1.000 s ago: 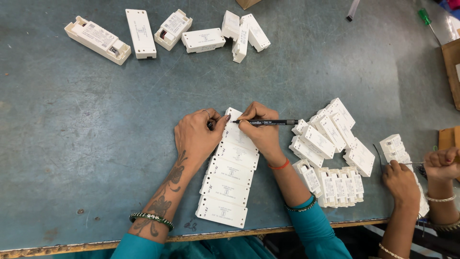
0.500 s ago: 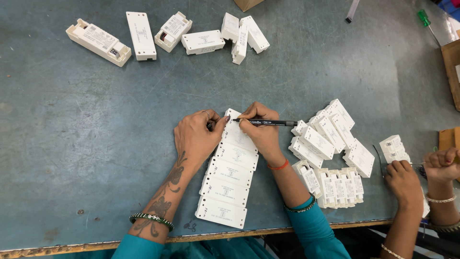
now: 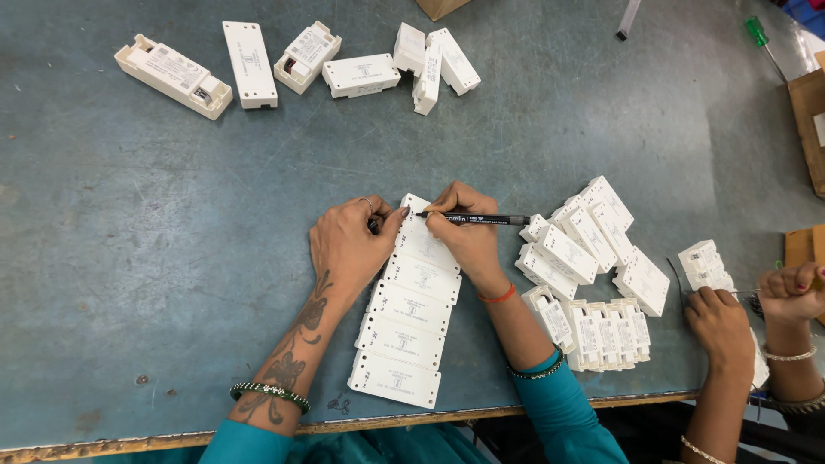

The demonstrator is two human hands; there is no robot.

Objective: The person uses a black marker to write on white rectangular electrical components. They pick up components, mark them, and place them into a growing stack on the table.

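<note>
A row of several flat white plastic boxes (image 3: 404, 331) lies edge to edge on the grey-green table (image 3: 172, 258), running from the front edge up to my hands. My left hand (image 3: 351, 245) presses flat on the top end of the row, fingers together. My right hand (image 3: 464, 236) grips a black pen (image 3: 481, 219), its tip resting on the topmost box (image 3: 421, 232) next to my left fingertips.
A heap of small white boxes (image 3: 593, 258) lies right of my right arm. More white boxes and long casings (image 3: 258, 60) sit along the far side. Another person's two hands (image 3: 756, 309) work at the right edge. A green-handled screwdriver (image 3: 760, 34) lies top right.
My hands and the pen have stayed almost still on the top box. The other person's near hand has shifted slightly at the right edge.
</note>
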